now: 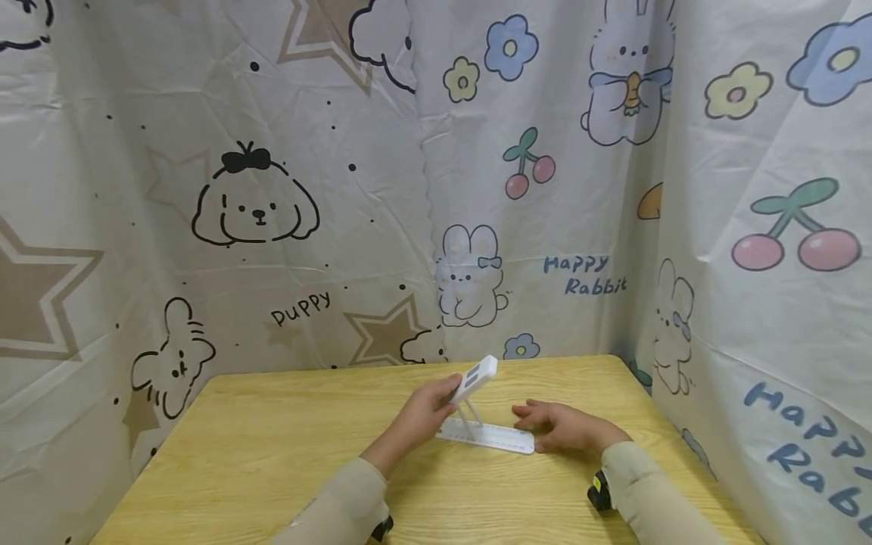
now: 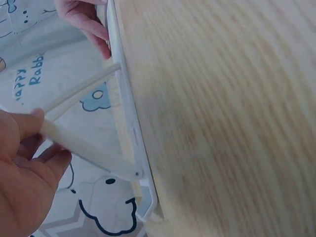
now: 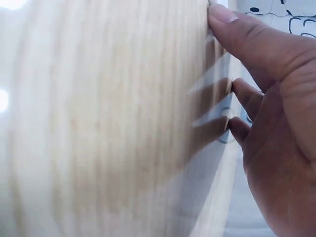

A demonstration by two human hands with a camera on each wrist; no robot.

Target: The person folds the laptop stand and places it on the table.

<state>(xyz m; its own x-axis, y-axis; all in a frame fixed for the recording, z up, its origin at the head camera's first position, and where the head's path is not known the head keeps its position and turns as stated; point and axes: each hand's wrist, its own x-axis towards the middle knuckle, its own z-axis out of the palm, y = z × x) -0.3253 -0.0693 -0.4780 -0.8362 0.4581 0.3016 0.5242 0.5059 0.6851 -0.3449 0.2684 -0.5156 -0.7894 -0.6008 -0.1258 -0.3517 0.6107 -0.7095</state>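
A white folding stand [image 1: 500,437] sits on the table, its long flat base carrying ruler-like markings. Two thin struts [image 2: 81,88] rise from that base to a tilted upper panel [image 1: 479,376] with two grey rectangular patches. My left hand [image 1: 425,409] pinches the panel between thumb and fingers; the left wrist view shows the panel hinged near one end of the base. At the base's right end is my right hand [image 1: 568,426], fingers loosely bent and spread. Its thumb [image 3: 247,37] lies right by the base, while other fingertips [image 3: 237,123] rest at the tabletop.
The wood-grain table [image 1: 286,431] has rounded far corners. A cartoon-printed curtain [image 1: 381,189] hangs behind it and along the right and left sides. A black wrist device [image 1: 599,490] shows below my right sleeve.
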